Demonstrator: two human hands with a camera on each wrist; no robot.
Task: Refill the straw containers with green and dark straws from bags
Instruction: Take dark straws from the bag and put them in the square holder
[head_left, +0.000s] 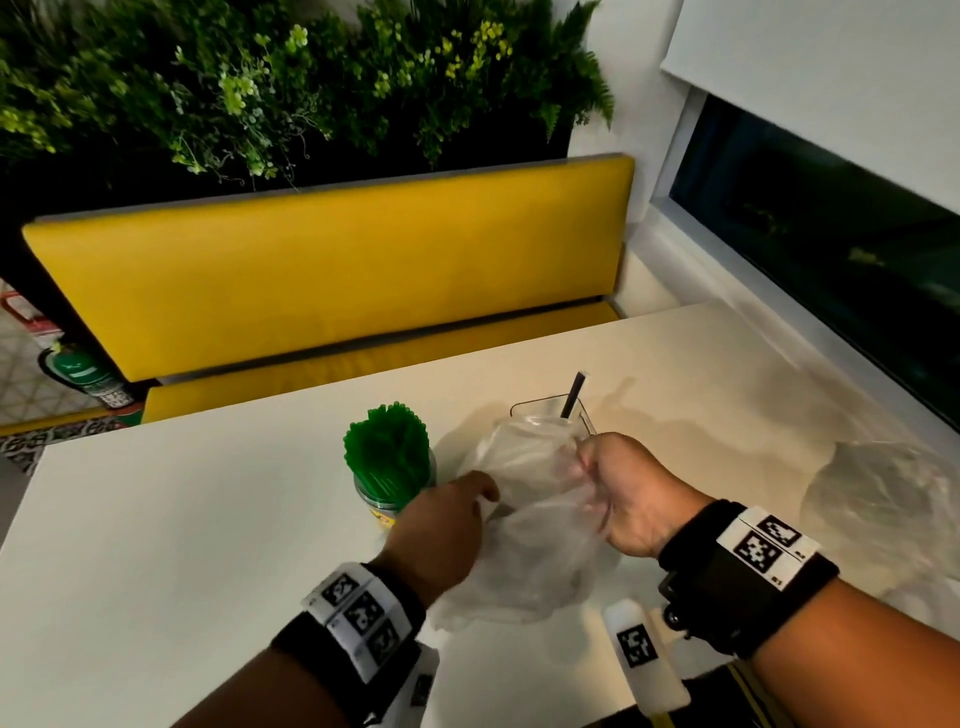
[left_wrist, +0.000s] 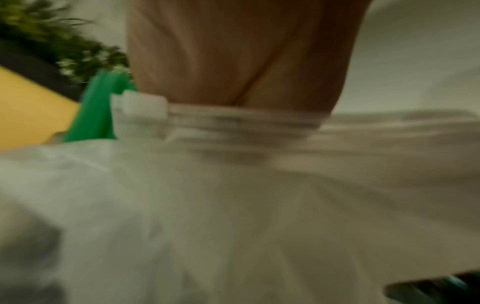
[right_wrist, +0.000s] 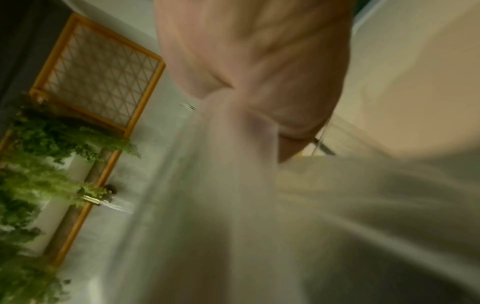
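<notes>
A clear plastic bag (head_left: 524, 525) hangs over the white table (head_left: 182, 519), held by both hands. My left hand (head_left: 457, 514) grips its left edge, and my right hand (head_left: 597, 478) pinches its upper right part. In the left wrist view the bag (left_wrist: 233, 205) shows a white zip slider (left_wrist: 144, 105) below the hand. The right wrist view is blurred, with the bag (right_wrist: 221, 185) bunched in my fingers. A round jar packed with green straws (head_left: 387, 452) stands left of the bag. Behind it a clear square container (head_left: 582, 415) holds one dark straw (head_left: 573, 395).
A second crumpled clear bag (head_left: 883, 493) lies on the table at the right. A yellow bench (head_left: 332, 280) runs behind the table, with plants above it. A dark window (head_left: 831, 249) is on the right.
</notes>
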